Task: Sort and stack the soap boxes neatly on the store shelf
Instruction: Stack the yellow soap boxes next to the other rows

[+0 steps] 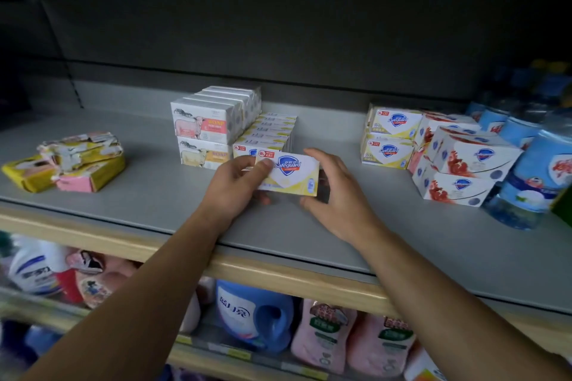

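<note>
Left hand (235, 185) grips a yellow-and-white soap box (289, 175) at its left end, thumb on the front face, fingers curled beneath; box held just above the grey shelf (161, 192), label facing the camera, reading "Safeguard" on a blue shield, with a red price tag in the corner. Right hand (335, 195) open, fingers spread around the box's right end; contact cannot be told. Directly behind, a row of matching boxes (267, 133). Left of that, stacked sheep-picture boxes (204, 130) marked "SOAP". Far left, torn yellow packets (71, 161). Right: two yellow Safeguard boxes (391, 136), red-printed cartons (464, 164), blue bottles (538, 164).
</note>
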### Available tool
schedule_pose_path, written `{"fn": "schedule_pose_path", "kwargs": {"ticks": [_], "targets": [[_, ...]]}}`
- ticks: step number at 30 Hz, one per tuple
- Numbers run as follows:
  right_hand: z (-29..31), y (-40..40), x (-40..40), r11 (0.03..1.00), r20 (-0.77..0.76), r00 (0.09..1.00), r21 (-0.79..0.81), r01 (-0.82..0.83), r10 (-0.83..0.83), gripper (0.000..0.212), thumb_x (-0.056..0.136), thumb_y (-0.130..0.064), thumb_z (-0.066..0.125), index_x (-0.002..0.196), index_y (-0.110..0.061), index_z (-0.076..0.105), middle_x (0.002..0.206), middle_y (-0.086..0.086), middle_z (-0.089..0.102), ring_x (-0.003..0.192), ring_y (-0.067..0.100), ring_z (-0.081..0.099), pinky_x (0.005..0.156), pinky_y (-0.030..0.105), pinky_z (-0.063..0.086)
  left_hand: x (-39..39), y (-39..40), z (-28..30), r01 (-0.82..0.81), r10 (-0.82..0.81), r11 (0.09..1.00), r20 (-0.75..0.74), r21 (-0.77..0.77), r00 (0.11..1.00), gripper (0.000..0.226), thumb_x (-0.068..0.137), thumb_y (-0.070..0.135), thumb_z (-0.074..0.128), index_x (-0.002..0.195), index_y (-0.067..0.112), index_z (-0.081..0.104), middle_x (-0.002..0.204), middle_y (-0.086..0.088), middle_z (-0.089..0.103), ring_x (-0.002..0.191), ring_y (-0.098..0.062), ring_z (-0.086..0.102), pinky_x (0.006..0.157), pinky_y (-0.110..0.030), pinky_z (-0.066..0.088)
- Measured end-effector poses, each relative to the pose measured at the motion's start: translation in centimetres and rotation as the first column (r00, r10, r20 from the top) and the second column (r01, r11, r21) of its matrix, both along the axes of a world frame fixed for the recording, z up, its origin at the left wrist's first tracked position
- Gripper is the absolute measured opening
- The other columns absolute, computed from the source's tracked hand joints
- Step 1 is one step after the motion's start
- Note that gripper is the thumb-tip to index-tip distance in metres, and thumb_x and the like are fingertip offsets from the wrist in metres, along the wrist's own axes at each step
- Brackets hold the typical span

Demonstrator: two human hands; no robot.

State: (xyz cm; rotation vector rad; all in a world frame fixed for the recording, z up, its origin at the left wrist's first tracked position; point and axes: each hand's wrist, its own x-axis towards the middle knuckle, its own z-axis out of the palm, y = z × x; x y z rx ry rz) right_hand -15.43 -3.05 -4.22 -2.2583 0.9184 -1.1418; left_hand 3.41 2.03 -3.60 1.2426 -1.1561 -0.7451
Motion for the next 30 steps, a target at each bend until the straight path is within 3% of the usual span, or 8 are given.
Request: {"fn": "schedule_pose_path", "kwargs": {"ticks": [4, 6, 9, 14, 19, 23, 26, 30], "targets": [[-0.1, -0.4, -0.5, 0.969, 0.182, 0.983, 0.241, -0.051, 0.007, 0.047, 0.079, -0.019, 0.076, 0.122, -0.026, 0.058, 0.098, -0.008, 0.068, 0.087, 0.008, 0.066, 0.084, 0.027, 0.053, 0.0, 0.1, 0.2, 0.021, -0.026, 0.998, -0.088, -0.055, 0.996, 0.029, 0.095, 0.038, 0.059, 0.106, 0.014, 0.069, 0.086, -0.010, 0.068, 0.063, -0.021, 0.060, 0.055, -0.030, 0.051], [0.2, -0.4, -0.6, 0.933, 0.233, 0.971, 0.358, -0.038, -0.050, 0.027, 0.080, -0.041, 0.070, 0.100, -0.023, 0.065, 0.075, -0.006, 0.066, 0.064, 0.010, 0.065, 0.067, 0.027, 0.054, -0.1, 0.3, 0.2, 0.076, -0.079, 0.995, -0.041, -0.058, 0.996, 0.028, 0.090, 0.044, 0.057, 0.093, 0.022, 0.073, 0.081, -0.015, 0.071, 0.059, -0.022, 0.059, 0.054, -0.027, 0.049], [0.8, -0.3, -0.6, 0.854, 0.199, 0.970, 0.521, 0.018, -0.142, 0.065, 0.064, -0.074, 0.051, 0.083, -0.014, 0.068, 0.061, 0.005, 0.068, 0.048, 0.018, 0.064, 0.043, 0.023, 0.046, -0.2, 0.4, 0.0, 0.077, -0.077, 0.997, 0.064, -0.001, 0.995, 0.036, 0.094, 0.046, 0.055, 0.075, 0.019, 0.067, 0.068, -0.017, 0.070, 0.050, -0.019, 0.056, 0.055, -0.024, 0.047], [1.1, -0.6, -0.6, 0.817, 0.099, 0.978, 0.569, 0.094, -0.182, 0.076, 0.062, -0.081, 0.039, 0.075, -0.014, 0.071, 0.054, 0.005, 0.066, 0.041, 0.016, 0.059, 0.037, 0.017, 0.037, -0.1, 0.1, -0.4, -0.024, 0.013, 0.998, 0.201, 0.052, 0.980, 0.048, 0.094, 0.054, 0.052, 0.067, 0.015, 0.059, 0.055, -0.011, 0.066, 0.043, -0.014, 0.053, 0.048, -0.016, 0.044], [1.0, -0.8, -0.6, 0.813, 0.143, 0.974, 0.579, 0.061, -0.175, 0.062, 0.064, -0.073, 0.046, 0.081, -0.018, 0.070, 0.064, 0.001, 0.068, 0.041, 0.015, 0.056, 0.038, 0.019, 0.036, -0.2, 0.1, -0.2, 0.036, -0.039, 0.999, 0.110, 0.025, 0.993, 0.037, 0.091, 0.051, 0.057, 0.073, 0.020, 0.066, 0.066, -0.013, 0.070, 0.049, -0.019, 0.057, 0.058, -0.026, 0.047], [0.8, -0.3, -0.6, 0.803, 0.347, 0.937, 0.570, -0.173, -0.045, 0.027, 0.080, -0.030, 0.066, 0.106, -0.028, 0.065, 0.092, 0.000, 0.067, 0.053, 0.018, 0.059, 0.047, 0.025, 0.047, -0.3, 0.2, 0.1, 0.029, -0.029, 0.997, 0.003, -0.074, 1.000, 0.023, 0.095, 0.039, 0.057, 0.106, 0.022, 0.068, 0.081, -0.001, 0.073, 0.051, -0.024, 0.059, 0.059, -0.032, 0.050], [0.7, 0.0, -0.5, 0.860, 0.331, 0.944, 0.477, -0.180, 0.013, 0.038, 0.088, -0.016, 0.067, 0.122, -0.030, 0.057, 0.116, -0.006, 0.062, 0.068, 0.018, 0.066, 0.061, 0.028, 0.054, -0.2, 0.2, 0.2, 0.045, -0.045, 0.996, -0.009, -0.071, 0.999, 0.026, 0.097, 0.030, 0.057, 0.121, 0.021, 0.061, 0.083, 0.000, 0.075, 0.047, -0.023, 0.055, 0.055, -0.031, 0.050], [0.3, -0.4, -0.3, 0.881, 0.330, 0.940, 0.467, -0.078, -0.091, 0.044, 0.092, -0.006, 0.064, 0.132, -0.017, 0.050, 0.122, -0.007, 0.060, 0.084, 0.011, 0.065, 0.078, 0.037, 0.058, 0.0, 0.3, 0.0, 0.149, -0.159, 0.982, -0.087, -0.114, 0.983, 0.039, 0.091, 0.002, 0.062, 0.124, 0.022, 0.056, 0.096, 0.001, 0.075, 0.062, -0.011, 0.063, 0.051, -0.025, 0.051]]}}
